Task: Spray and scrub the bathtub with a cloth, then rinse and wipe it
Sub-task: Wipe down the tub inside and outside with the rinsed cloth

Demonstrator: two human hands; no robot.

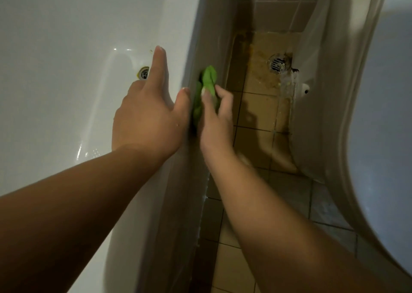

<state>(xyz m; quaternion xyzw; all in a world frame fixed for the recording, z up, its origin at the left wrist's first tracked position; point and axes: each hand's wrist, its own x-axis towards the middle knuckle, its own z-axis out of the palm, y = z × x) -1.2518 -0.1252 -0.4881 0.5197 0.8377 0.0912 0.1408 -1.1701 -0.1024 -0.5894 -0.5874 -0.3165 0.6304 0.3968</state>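
While we lean over the big white bathtub (66, 47), our left hand (147, 116) rests flat and open on its rim, and our right hand (215, 116) is closed around the small green cloth (206, 85), pressing it on the tub's outer side just below the rim. The tub looks hard, shiny and slippery, so we think we should hold its rim, while the cloth looks soft and light and squashes easily in our fingers. Part of the cloth hides behind our hands, and we see no spray bottle.
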